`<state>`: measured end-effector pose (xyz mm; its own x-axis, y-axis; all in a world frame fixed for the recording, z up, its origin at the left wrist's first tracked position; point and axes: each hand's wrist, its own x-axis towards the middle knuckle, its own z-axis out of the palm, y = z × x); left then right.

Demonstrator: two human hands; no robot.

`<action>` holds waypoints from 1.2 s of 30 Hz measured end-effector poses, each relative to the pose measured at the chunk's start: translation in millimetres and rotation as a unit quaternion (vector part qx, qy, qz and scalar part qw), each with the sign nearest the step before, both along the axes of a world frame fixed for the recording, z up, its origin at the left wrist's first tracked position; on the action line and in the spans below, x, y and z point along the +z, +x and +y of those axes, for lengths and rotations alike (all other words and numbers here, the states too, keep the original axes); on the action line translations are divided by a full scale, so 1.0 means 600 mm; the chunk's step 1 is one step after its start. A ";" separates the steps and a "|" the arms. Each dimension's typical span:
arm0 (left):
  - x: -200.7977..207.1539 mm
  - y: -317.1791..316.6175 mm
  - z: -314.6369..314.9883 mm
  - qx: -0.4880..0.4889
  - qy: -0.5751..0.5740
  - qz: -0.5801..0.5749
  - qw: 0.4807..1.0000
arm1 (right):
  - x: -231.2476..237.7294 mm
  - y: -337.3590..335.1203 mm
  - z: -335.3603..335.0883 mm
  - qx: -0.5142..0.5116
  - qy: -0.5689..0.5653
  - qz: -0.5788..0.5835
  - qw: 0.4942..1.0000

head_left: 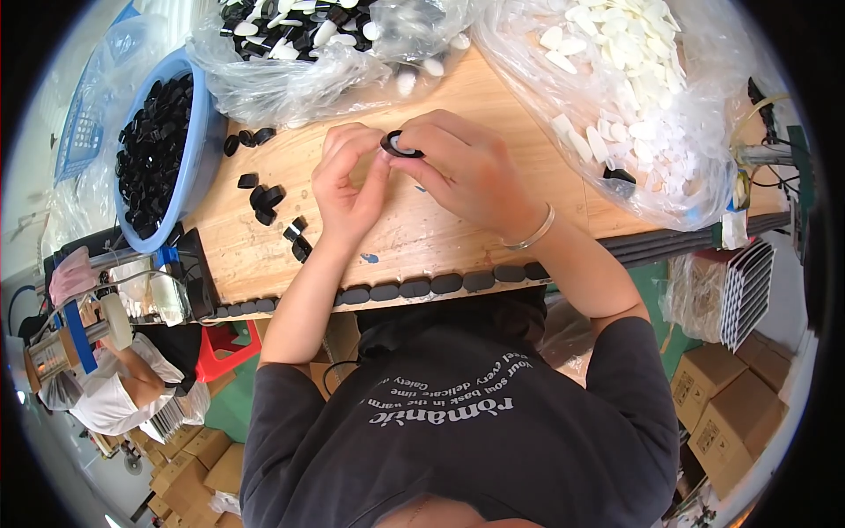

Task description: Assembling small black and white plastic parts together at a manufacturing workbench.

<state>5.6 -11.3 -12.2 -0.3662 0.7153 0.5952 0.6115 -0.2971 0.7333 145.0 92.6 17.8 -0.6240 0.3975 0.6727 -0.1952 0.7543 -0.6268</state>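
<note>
Above the wooden table (282,158), my two hands meet at a small black oval cap (395,141) with a pale inside. Thumb and fingers of my right hand (466,172) grip its right side. The thumb and forefinger of my left hand (348,180) pinch at its left end, partly covering it. Several loose black caps (264,201) lie on the tabletop to the left of my left hand. A row of black oval pieces (444,283) runs along the near table edge, below my wrists.
A blue basin (198,132) full of black pieces stands at the left. Clear plastic bags hold mixed black and white pieces (299,26) at the back and white oval pieces (629,53) at the right. A person (119,387) sits at lower left, near a red stool (224,352).
</note>
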 end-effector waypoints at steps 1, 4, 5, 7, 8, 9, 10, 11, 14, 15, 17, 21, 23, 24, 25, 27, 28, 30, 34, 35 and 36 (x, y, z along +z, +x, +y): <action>-0.001 0.000 -0.001 -0.002 0.014 0.001 1.000 | 0.000 0.000 -0.001 0.000 0.000 0.000 1.000; -0.003 0.004 -0.003 -0.014 0.013 -0.041 0.999 | -0.001 -0.001 -0.001 -0.006 -0.002 0.004 1.000; -0.003 0.005 -0.003 -0.014 0.013 -0.041 0.999 | -0.001 -0.001 -0.002 -0.008 -0.008 0.011 1.000; -0.004 0.007 -0.004 -0.023 0.002 -0.084 0.996 | -0.003 -0.002 -0.002 -0.010 -0.014 0.018 1.000; -0.004 0.008 -0.004 -0.024 0.002 -0.084 0.996 | -0.004 -0.003 -0.002 -0.012 -0.015 0.023 1.000; -0.004 0.008 -0.004 -0.029 -0.001 -0.094 0.995 | -0.005 -0.003 -0.001 -0.014 -0.016 0.027 0.999; -0.004 0.008 -0.004 -0.033 -0.003 -0.103 0.994 | -0.005 -0.003 -0.001 -0.014 -0.016 0.027 0.999; -0.007 0.006 -0.005 -0.033 -0.003 -0.104 0.994 | -0.005 -0.004 0.000 -0.011 -0.015 0.026 0.999; -0.009 0.002 -0.006 -0.029 -0.007 -0.095 0.995 | -0.003 -0.002 0.002 -0.010 -0.017 0.017 1.000; 0.001 0.007 -0.002 -0.002 0.005 -0.036 0.999 | -0.002 -0.001 0.004 -0.012 -0.020 0.010 1.000; 0.008 0.012 0.001 0.022 0.020 0.022 0.999 | 0.000 0.001 0.002 -0.014 -0.041 -0.010 0.999; 0.018 0.010 0.003 0.060 0.054 0.187 0.979 | -0.001 0.003 0.001 -0.003 -0.067 -0.050 0.996; 0.020 0.004 0.002 0.057 0.049 0.236 0.969 | 0.000 0.005 0.003 -0.006 -0.043 -0.054 0.998; 0.018 0.004 0.002 0.056 0.053 0.231 0.970 | 0.001 0.004 0.003 -0.005 -0.022 -0.058 0.998; 0.021 0.006 0.002 0.055 0.057 0.229 0.970 | 0.001 0.004 0.004 -0.007 -0.018 -0.059 0.998; 0.028 0.015 0.006 0.047 0.044 0.188 0.980 | 0.002 0.006 0.009 0.016 -0.005 -0.019 1.000; 0.030 0.017 0.009 0.043 0.049 0.187 0.980 | 0.005 0.006 0.010 0.012 0.000 -0.020 1.000; 0.030 0.017 0.015 0.039 0.038 0.146 0.988 | 0.010 0.008 0.014 0.036 -0.042 0.016 0.998; 0.020 0.009 0.017 0.052 -0.001 0.052 0.997 | 0.031 0.026 0.049 -0.019 -0.044 -0.035 0.998; 0.016 0.008 0.019 0.043 0.003 0.049 0.998 | 0.041 0.042 0.072 -0.062 -0.004 -0.038 0.997; 0.008 0.003 0.020 0.039 0.009 0.004 0.999 | 0.049 0.056 0.092 -0.101 0.034 -0.042 0.993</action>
<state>7.5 0.8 -7.5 -0.4149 0.6737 0.6116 0.6393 -0.2624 0.7228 178.4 148.0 47.1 -0.5913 0.4756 0.6512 0.0143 0.8136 -0.5812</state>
